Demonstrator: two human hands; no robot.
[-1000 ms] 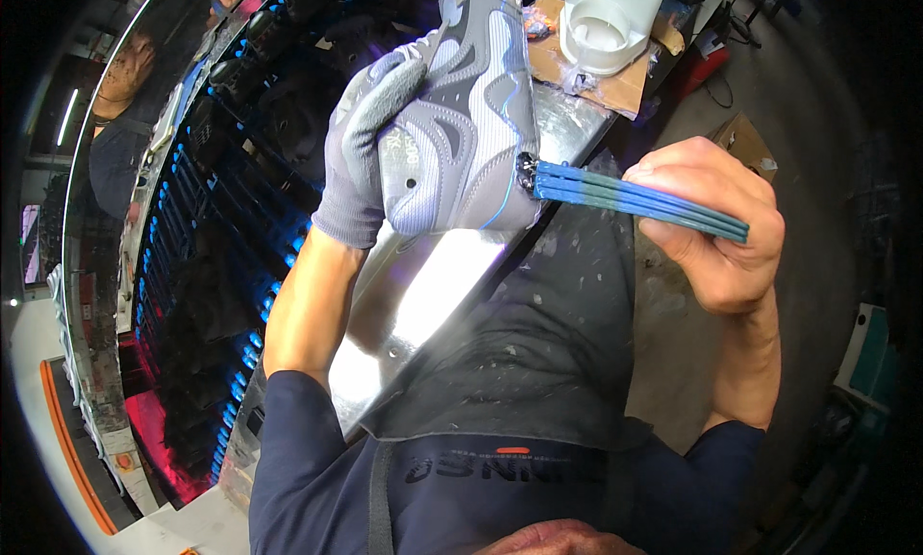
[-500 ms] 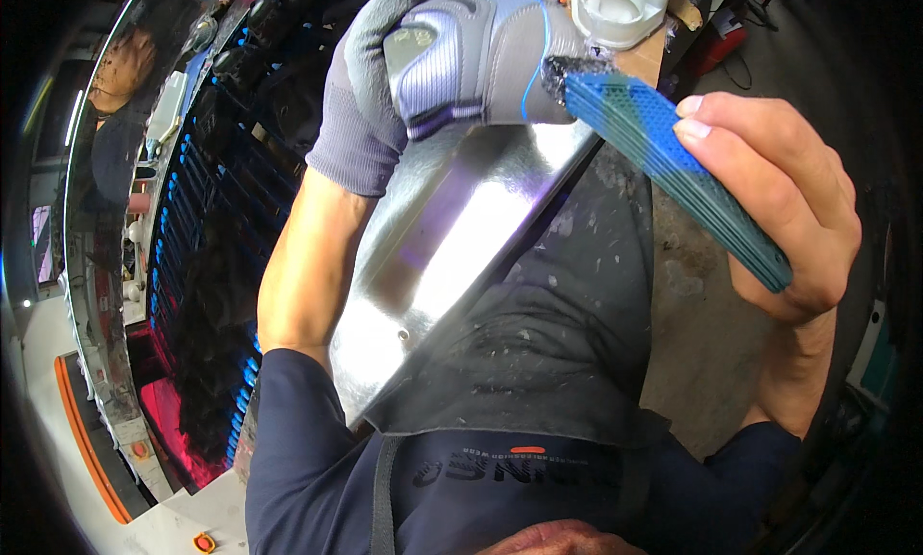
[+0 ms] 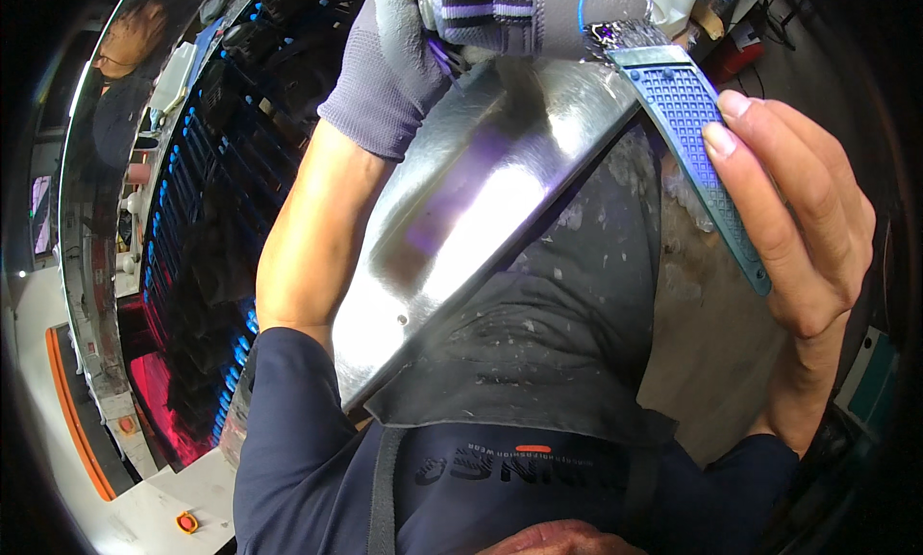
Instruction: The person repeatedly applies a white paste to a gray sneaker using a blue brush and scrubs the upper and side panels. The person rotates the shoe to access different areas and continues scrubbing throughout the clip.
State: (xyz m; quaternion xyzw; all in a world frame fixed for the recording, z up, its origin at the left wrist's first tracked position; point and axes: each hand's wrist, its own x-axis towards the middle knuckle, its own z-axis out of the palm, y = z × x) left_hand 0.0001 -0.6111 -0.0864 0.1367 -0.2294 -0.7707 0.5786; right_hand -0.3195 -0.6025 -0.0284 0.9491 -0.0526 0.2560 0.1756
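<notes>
My left hand [image 3: 389, 84], in a grey knitted glove, is closed on a grey shoe upper [image 3: 538, 22] at the top of the view. The upper has purple and dark stripes and a thin blue line along it; its far part is cut off by the frame. Between the fingers and thumb of my bare right hand [image 3: 817, 199] is a brush [image 3: 685, 108] with a wide blue-green textured handle. The brush's dark, wet-looking bristles touch the upper just right of the blue line.
Below the upper lies a shiny sloping metal sheet [image 3: 461, 209], beside my dark apron [image 3: 567, 315]. A dark rack or conveyor [image 3: 207, 238] with blue tips runs along the left. A white container [image 3: 678, 2] stands behind the upper. A red-and-yellow button [image 3: 187, 522] sits at lower left.
The upper has tilted and shifted up and right with my left hand. My right hand has turned the brush, showing its handle's flat face, and its bristles have moved right and up.
</notes>
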